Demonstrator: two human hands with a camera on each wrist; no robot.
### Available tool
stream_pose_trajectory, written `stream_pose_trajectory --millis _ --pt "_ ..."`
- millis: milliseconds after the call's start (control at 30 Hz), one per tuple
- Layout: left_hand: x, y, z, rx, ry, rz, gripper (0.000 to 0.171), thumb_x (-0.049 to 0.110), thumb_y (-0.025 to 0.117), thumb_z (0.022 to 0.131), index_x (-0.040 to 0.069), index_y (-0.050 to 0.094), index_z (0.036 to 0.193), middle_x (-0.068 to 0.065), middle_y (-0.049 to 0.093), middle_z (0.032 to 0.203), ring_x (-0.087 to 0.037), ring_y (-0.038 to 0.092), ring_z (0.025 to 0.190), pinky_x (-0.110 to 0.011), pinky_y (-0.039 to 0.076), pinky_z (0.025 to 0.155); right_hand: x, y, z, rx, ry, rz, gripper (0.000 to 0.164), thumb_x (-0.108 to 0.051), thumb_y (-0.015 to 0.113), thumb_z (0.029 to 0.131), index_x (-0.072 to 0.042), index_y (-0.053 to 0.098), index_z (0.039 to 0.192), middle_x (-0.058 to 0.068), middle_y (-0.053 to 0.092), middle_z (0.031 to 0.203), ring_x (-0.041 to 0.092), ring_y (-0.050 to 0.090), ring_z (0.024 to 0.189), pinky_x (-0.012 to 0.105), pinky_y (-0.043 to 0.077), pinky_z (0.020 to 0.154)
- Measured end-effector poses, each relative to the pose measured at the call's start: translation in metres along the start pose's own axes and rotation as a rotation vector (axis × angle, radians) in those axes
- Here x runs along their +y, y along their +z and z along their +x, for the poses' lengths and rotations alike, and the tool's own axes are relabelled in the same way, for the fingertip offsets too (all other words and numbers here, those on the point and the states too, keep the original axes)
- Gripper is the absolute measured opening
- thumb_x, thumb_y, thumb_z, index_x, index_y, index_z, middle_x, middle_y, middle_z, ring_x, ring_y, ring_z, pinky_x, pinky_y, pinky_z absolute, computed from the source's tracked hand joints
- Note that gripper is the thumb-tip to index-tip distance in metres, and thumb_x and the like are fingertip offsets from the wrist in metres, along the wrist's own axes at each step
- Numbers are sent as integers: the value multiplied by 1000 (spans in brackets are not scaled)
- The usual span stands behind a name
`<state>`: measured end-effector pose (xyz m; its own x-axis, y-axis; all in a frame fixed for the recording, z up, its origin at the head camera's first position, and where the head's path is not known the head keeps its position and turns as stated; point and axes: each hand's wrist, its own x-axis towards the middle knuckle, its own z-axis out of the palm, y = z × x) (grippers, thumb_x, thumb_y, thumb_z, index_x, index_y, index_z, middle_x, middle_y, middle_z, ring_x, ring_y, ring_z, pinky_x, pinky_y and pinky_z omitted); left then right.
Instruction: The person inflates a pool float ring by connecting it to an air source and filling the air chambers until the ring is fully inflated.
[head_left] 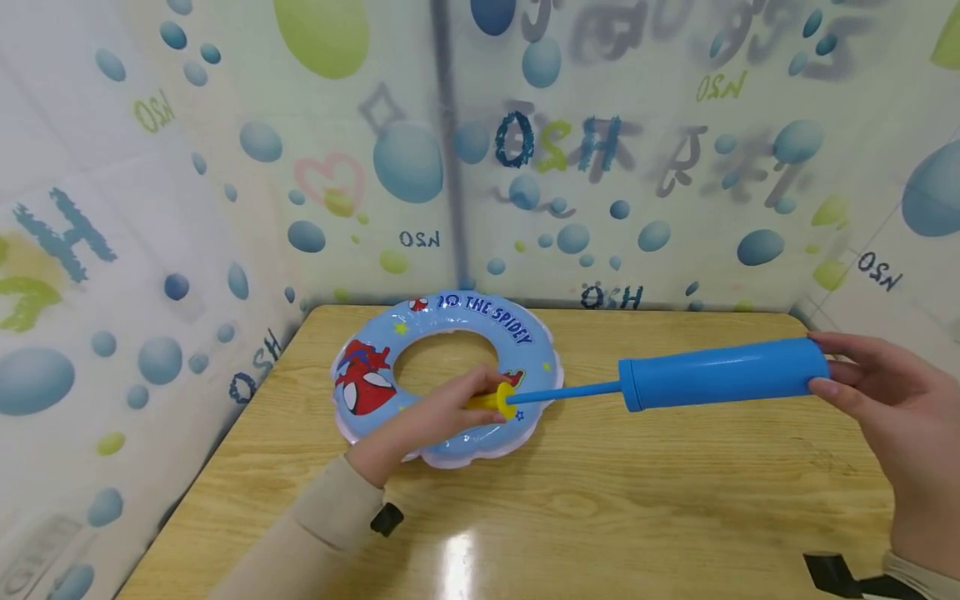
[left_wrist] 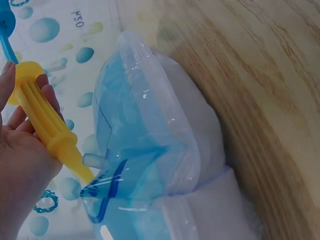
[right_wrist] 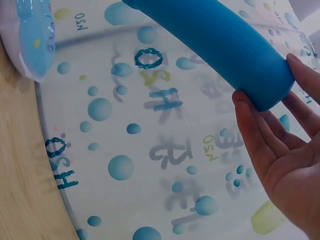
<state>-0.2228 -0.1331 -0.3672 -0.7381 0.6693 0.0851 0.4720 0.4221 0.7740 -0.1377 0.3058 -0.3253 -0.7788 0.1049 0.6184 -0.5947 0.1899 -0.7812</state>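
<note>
A blue hand pump (head_left: 723, 372) is held sideways above the table, its thin rod drawn out to the left. My right hand (head_left: 892, 400) grips the far end of the blue barrel with thumb and fingertips, as the right wrist view (right_wrist: 285, 145) also shows. The yellow handle with its nozzle (left_wrist: 47, 112) lies in my left hand (head_left: 457, 404), fingers curled round it. Behind that hand, an inflated swim ring (head_left: 442, 442) with a red spider figure lies on the table. In the left wrist view the yellow tip overlaps the ring close to its clear valve (left_wrist: 94, 160).
The wooden table (head_left: 637, 508) reaches back to a curtain (head_left: 630, 192) printed with bubbles and letters. More of this sheeting hangs at the left and right. Black straps (head_left: 387, 519) sit at both wrists.
</note>
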Motion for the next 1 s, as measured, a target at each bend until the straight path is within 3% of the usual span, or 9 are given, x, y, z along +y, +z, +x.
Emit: stream_pose_trajectory --millis 167,300,567,800,1000 --pt "0 -4 -3 -27 -20 6 37 16 65 95 12 49 128 -2 58 122 -17 54 114 -35 42 102 1 -3 -1 -5 -16 -28 43 25 52 86 8 60 124 -2 66 114 3 67 90 10 47 78" --pt "-1 -7 -2 -39 1 -2 35 14 65 95 8 51 127 -3 60 120 -19 55 112 -35 43 100 1 1 -1 -77 27 -22 46 26 55 84 5 61 124 -2 64 115 4 67 89 12 50 74" --pt "-3 -7 -2 -28 -13 -29 34 12 64 95 5 53 127 -5 61 120 -20 57 111 -35 44 100 0 39 6 -322 169 22 47 21 62 84 1 57 126 1 64 112 11 68 92 22 54 71" --pt "-2 -6 0 -44 -3 -15 36 12 64 95 4 52 128 -5 61 120 -19 56 109 -33 45 98 5 73 7 -416 189 -112 44 9 69 85 -4 57 124 -2 67 108 11 67 93 26 56 72" --pt "-1 -6 3 -65 39 2 36 11 63 96 3 52 129 -5 60 121 -19 56 110 -32 45 98 7 95 7 -444 237 -165 42 -4 75 85 -3 56 123 6 60 115 12 66 95 31 56 74"
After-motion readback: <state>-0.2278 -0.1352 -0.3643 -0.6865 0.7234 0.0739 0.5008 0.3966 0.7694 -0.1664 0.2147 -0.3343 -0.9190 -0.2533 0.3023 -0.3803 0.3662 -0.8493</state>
